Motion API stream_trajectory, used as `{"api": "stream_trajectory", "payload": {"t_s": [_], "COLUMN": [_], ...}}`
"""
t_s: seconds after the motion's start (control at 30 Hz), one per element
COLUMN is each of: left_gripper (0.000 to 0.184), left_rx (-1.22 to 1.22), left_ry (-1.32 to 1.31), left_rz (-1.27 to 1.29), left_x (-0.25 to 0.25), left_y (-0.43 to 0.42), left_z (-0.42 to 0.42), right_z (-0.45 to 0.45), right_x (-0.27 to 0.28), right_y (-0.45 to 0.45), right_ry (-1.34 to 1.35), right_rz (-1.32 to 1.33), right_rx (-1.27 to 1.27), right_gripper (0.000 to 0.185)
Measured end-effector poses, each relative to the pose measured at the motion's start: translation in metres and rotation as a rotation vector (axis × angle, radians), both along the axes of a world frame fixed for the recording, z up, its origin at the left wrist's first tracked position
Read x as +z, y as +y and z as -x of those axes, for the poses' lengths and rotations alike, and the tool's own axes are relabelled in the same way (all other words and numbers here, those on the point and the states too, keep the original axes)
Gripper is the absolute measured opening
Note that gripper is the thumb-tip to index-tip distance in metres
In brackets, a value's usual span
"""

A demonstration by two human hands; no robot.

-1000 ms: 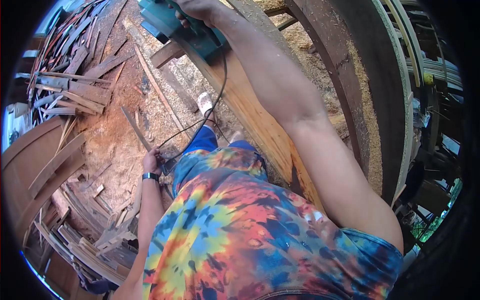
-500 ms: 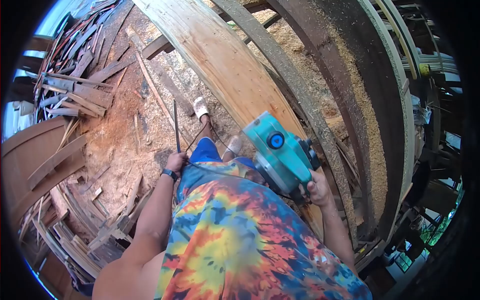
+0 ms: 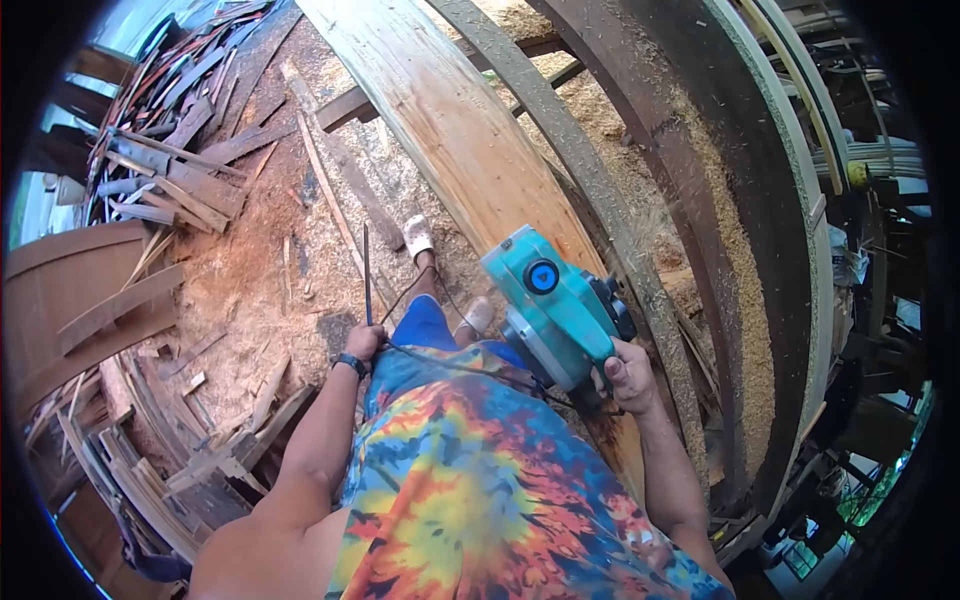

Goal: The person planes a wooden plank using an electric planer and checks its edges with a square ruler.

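Teal electric planer (image 3: 553, 308) in right hand (image 3: 630, 378)

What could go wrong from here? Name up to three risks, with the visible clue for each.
The cord runs close to the person's feet, so it might snag or trip them. Only the right hand grips the planer, while the left hand holds a thin dark strip, so the tool could twist or slip. Loose shavings and scrap wood lie around the feet, so footing may be poor.
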State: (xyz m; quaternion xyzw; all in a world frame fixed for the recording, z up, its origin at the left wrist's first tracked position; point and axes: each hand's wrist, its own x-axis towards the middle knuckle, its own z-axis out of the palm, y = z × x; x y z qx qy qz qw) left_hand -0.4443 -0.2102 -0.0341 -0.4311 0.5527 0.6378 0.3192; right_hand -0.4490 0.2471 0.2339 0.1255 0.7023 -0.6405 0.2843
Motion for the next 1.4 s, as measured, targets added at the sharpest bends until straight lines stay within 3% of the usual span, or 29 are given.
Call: {"api": "stream_trajectory", "payload": {"t_s": [0.27, 0.6, 0.87, 1.03, 1.23, 1.4], "left_gripper": [0.005, 0.008, 0.006, 0.008, 0.008, 0.007], "left_rx": [0.106, 0.288, 0.46, 0.558, 0.677, 0.659], "left_ry": [-0.101, -0.129, 0.014, 0.031, 0.157, 0.133], "left_rz": [0.086, -0.074, -0.045, -0.008, 0.004, 0.002], "left_x": [-0.003, -0.02, 0.007, 0.04, 0.051, 0.027], "left_y": [-0.028, -0.054, -0.062, -0.066, -0.073, -0.076], "left_z": [-0.001, 0.041, 0.092, 0.113, 0.097, 0.059], "right_z": [0.185, 0.406, 0.573, 0.644, 0.642, 0.501], "right_x": [-0.005, -0.011, -0.018, -0.017, -0.013, -0.007], "right_y": [-0.117, -0.247, -0.345, -0.362, -0.345, -0.266], "right_ry": [0.141, 0.256, 0.309, 0.221, 0.162, 0.113], "right_rz": [0.025, -0.03, -0.054, 0.075, 0.097, 0.065], "right_rx": [0.082, 0.09, -0.001, 0.118, 0.247, 0.19], "right_gripper": [0.065, 0.064, 0.058, 0.061, 0.066, 0.071]}}
